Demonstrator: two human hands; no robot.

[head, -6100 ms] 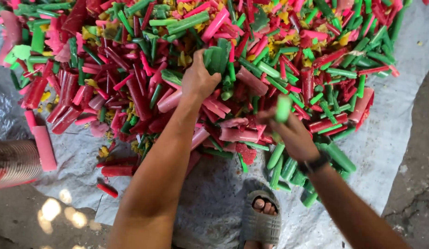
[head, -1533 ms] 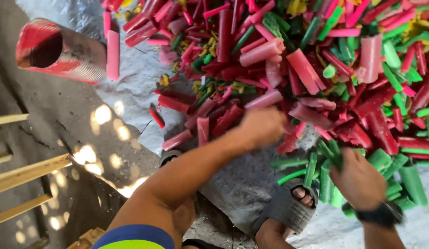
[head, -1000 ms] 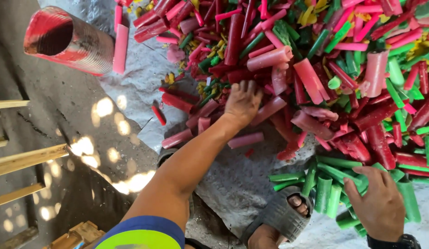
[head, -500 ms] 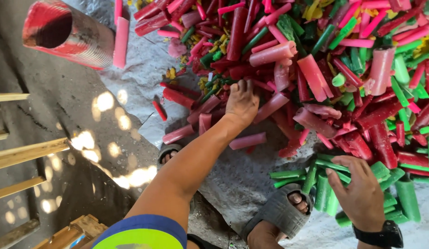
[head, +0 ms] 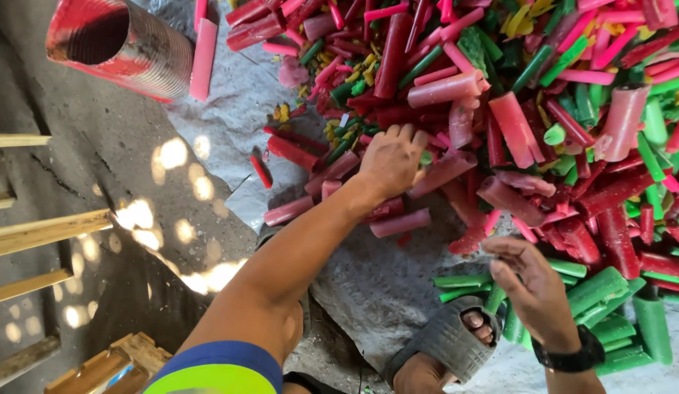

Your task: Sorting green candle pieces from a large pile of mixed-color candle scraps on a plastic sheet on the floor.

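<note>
A big heap of red, pink and green wax-like sticks (head: pixel 514 109) covers a grey tarp (head: pixel 383 284) on the ground. My left hand (head: pixel 392 159) reaches into the heap's near edge, fingers curled down over red and pink sticks with a bit of green showing under them. My right hand (head: pixel 533 288), with a black watch on the wrist, hovers with fingers apart and nothing in it, just above a separate cluster of green sticks (head: pixel 602 306).
A red ribbed tube-shaped container (head: pixel 117 47) lies at the upper left on dark ground. My foot in a grey sandal (head: pixel 445 346) rests on the tarp. Wooden slats (head: pixel 44 233) lie at the left edge.
My left hand has stayed in the heap's edge, curling its fingers. My right hand has lifted off the green cluster and moved slightly left. The view has drifted a little.
</note>
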